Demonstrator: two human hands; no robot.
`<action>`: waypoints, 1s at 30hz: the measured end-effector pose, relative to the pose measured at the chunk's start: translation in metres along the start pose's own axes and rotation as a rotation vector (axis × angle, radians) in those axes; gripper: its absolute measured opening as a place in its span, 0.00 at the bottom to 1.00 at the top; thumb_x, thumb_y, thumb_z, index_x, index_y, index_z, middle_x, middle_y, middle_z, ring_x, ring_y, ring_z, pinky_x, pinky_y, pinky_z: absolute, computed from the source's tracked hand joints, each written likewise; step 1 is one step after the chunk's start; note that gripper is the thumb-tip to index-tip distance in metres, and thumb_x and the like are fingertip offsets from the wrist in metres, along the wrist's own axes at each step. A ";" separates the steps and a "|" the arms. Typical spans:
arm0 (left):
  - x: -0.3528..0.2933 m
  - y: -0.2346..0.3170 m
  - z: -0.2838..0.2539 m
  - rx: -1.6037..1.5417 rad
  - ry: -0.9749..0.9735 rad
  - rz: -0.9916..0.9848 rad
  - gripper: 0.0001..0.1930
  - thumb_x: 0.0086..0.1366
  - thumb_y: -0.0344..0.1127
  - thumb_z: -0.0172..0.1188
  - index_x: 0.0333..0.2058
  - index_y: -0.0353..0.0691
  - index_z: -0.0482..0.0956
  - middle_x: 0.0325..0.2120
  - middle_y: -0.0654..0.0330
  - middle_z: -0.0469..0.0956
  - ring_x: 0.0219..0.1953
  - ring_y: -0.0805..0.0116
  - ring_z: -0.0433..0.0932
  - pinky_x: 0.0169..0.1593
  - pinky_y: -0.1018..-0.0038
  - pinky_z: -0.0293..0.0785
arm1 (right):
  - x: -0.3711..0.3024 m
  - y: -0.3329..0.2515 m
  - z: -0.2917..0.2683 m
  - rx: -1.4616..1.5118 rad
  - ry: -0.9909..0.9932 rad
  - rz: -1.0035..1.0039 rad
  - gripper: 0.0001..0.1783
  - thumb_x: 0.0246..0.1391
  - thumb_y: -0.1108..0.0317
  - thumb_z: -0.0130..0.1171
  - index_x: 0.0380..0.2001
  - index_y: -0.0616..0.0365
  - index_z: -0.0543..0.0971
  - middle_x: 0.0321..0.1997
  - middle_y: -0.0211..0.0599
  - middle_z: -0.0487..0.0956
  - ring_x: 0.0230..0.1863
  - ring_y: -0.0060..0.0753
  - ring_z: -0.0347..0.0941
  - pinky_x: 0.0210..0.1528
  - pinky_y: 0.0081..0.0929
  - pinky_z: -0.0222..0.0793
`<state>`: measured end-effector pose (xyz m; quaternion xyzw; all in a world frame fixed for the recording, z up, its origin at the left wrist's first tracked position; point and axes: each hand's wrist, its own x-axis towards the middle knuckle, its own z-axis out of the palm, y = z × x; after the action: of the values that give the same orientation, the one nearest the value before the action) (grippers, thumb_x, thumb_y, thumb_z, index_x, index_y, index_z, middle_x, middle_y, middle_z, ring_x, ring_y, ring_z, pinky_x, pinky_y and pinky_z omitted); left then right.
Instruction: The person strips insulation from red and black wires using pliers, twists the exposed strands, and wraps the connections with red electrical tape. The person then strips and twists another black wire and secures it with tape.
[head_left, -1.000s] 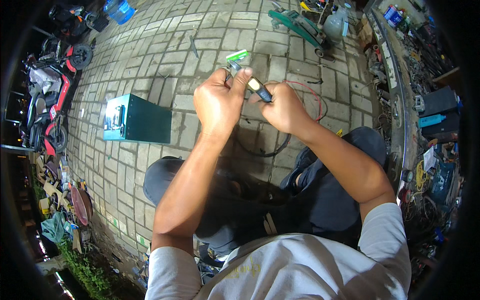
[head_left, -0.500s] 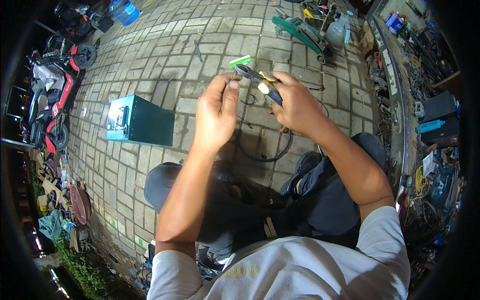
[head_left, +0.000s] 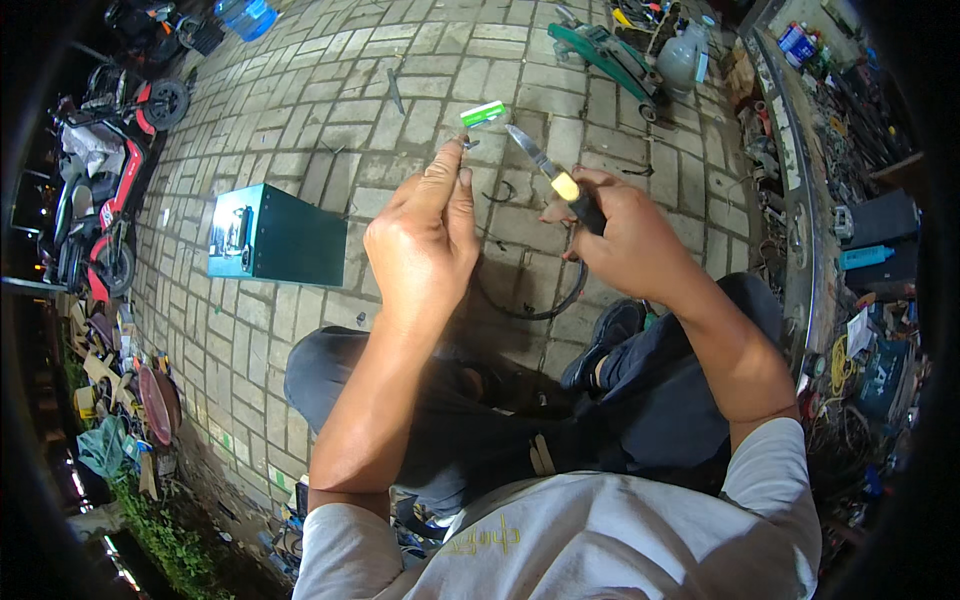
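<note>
My right hand is wrapped round the black and yellow handles of a pair of pliers, whose metal jaws point up and to the left. My left hand is closed in a pinch, with a small dark piece showing at the fingertips; its kind is too small to make out. The plier jaws stand apart from that piece, a short way to its right. Just beyond my fingertips a small green and white box lies on the paving. A black cable curves on the ground below my hands.
A teal metal case stands at the left on the paving bricks. Farther off are a green floor jack and a grey plastic jug. A red scooter is at far left; cluttered shelving lines the right.
The pliers have drawn away from the piece in my left hand, moving right and turning edge-on. My left hand has rotated, its back now facing up.
</note>
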<state>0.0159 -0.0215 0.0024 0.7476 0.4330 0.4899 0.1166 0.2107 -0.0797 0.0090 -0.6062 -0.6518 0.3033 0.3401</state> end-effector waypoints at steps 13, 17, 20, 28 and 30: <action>0.001 0.004 -0.005 0.292 -0.074 0.178 0.17 0.55 0.26 0.62 0.46 0.42 0.81 0.17 0.59 0.70 0.17 0.65 0.71 0.23 0.73 0.68 | -0.006 -0.009 0.003 0.216 -0.247 0.125 0.12 0.42 0.75 0.51 0.30 0.66 0.79 0.19 0.40 0.75 0.23 0.30 0.71 0.28 0.29 0.66; -0.001 0.001 -0.004 0.313 -0.052 0.203 0.19 0.48 0.27 0.64 0.43 0.43 0.82 0.16 0.61 0.68 0.19 0.62 0.71 0.22 0.68 0.68 | -0.008 -0.009 0.004 0.232 -0.249 0.127 0.11 0.43 0.74 0.51 0.30 0.66 0.79 0.18 0.39 0.74 0.22 0.29 0.71 0.28 0.29 0.66; -0.002 -0.003 -0.006 0.354 -0.069 0.188 0.20 0.47 0.27 0.64 0.44 0.44 0.82 0.17 0.62 0.69 0.20 0.63 0.72 0.23 0.68 0.68 | -0.008 -0.014 -0.001 0.211 -0.323 0.198 0.09 0.46 0.75 0.53 0.31 0.65 0.80 0.26 0.36 0.78 0.31 0.25 0.73 0.36 0.26 0.68; -0.002 -0.001 -0.007 0.397 -0.099 0.256 0.23 0.46 0.28 0.64 0.45 0.46 0.81 0.20 0.64 0.69 0.22 0.64 0.72 0.25 0.68 0.67 | -0.006 -0.013 -0.005 0.335 -0.428 0.310 0.09 0.45 0.75 0.55 0.32 0.64 0.80 0.29 0.34 0.79 0.33 0.25 0.74 0.39 0.25 0.70; -0.002 0.000 -0.007 0.438 -0.121 0.284 0.23 0.46 0.29 0.63 0.46 0.46 0.81 0.20 0.65 0.69 0.23 0.65 0.71 0.26 0.69 0.67 | -0.006 -0.012 -0.006 0.379 -0.444 0.349 0.09 0.44 0.75 0.56 0.32 0.64 0.80 0.29 0.33 0.79 0.32 0.25 0.74 0.38 0.25 0.69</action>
<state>0.0097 -0.0249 0.0042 0.8363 0.4116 0.3503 -0.0924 0.2087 -0.0867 0.0214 -0.5537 -0.5285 0.5973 0.2394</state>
